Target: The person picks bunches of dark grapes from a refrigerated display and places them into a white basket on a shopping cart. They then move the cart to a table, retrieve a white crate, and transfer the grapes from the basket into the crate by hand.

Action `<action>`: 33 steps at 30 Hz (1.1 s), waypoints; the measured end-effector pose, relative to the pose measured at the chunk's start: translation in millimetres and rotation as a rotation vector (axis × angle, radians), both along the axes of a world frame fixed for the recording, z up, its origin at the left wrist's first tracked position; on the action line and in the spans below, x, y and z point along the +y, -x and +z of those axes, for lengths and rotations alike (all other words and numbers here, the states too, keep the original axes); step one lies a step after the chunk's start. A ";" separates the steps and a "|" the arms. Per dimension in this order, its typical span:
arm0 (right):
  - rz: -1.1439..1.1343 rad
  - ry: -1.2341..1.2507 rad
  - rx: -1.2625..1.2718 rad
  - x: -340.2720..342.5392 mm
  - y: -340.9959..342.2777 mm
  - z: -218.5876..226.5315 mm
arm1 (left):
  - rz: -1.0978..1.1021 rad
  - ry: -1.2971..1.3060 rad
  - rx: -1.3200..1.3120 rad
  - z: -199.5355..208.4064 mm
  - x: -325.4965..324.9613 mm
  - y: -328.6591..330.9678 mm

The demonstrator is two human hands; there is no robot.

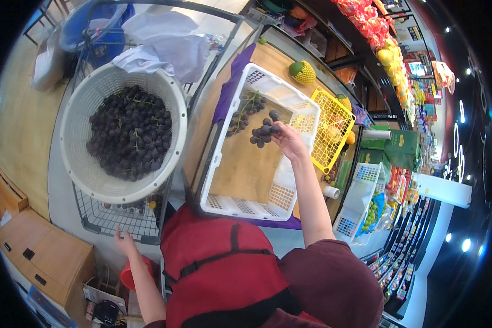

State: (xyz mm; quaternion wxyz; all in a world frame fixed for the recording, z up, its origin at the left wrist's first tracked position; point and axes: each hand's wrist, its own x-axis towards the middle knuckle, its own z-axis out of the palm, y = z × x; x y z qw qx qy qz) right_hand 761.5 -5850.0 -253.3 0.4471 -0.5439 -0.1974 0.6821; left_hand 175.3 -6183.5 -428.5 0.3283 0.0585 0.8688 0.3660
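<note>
My right hand (291,143) grips a small bunch of dark purple grapes (264,131) by its upper end, above a white plastic crate (220,157). More dark grapes (245,115) on green stems lie at the crate's far left, on its brown cardboard lining (243,172). To the left stands a round white basket (71,136) holding a heap of dark grapes (130,134). Low at the left, my left hand (126,240) is empty with its fingers apart, beside the front edge of a grey wire cart (101,221) under the basket.
Beyond the crate are a yellow plastic basket (318,117) turned over some fruit and a netted green-yellow fruit (302,72). White paper (169,41) hangs over the cart's far side. A wooden cabinet (44,246) and a red bucket (130,274) stand near my left arm.
</note>
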 end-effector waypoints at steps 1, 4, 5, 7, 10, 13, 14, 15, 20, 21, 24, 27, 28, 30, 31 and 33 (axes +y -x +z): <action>0.003 0.026 -0.008 4.5 -7.0 -13.6 | 0.034 -0.012 0.010 5.8 -1.5 2.5; 0.019 0.128 -0.023 18.2 -24.1 -52.9 | 0.146 -0.082 0.026 27.4 4.6 10.0; 0.032 0.159 -0.026 22.6 -30.7 -64.3 | 0.147 -0.075 0.055 36.7 10.0 11.0; 0.055 0.201 -0.037 36.1 -44.1 -87.9 | 0.107 -0.102 0.109 58.2 27.6 11.3; -0.005 0.202 -0.024 53.6 -65.9 -124.5 | 0.078 -0.132 0.207 95.5 64.7 -0.4; -0.022 0.181 -0.016 69.6 -88.1 -152.1 | 0.005 -0.104 0.419 139.9 104.0 -17.1; -0.036 0.234 -0.231 75.1 -95.1 -157.4 | -0.047 -0.121 0.571 150.8 118.6 -24.5; 0.075 0.137 -0.302 79.4 -100.2 -161.7 | -0.018 -0.165 0.546 160.8 132.2 -31.7; 0.225 0.327 -1.069 98.9 -93.8 -148.6 | -0.364 -0.335 0.838 183.8 199.3 -53.2; 0.313 0.216 -1.262 97.4 -81.8 -135.6 | -0.416 -0.350 0.841 184.4 210.9 -53.1; 0.244 -0.088 -1.568 89.0 -24.3 -69.6 | -0.523 -0.396 0.761 179.2 239.8 -49.4; 0.026 -0.508 -1.203 83.2 74.2 -1.3 | -0.538 -0.368 0.718 168.1 254.1 -47.2; 0.115 -0.668 -1.176 81.7 112.2 14.9 | -0.544 -0.354 0.711 164.4 255.9 -47.3; 0.378 -0.664 -0.912 75.0 194.6 27.5 | -0.544 -0.335 0.692 159.4 255.5 -46.9; 0.564 -0.685 -0.949 70.0 230.4 29.2 | -0.539 -0.326 0.682 158.0 254.6 -46.7; 0.782 -0.718 -0.806 66.5 302.6 12.6 | -0.529 -0.323 0.681 157.3 252.4 -45.7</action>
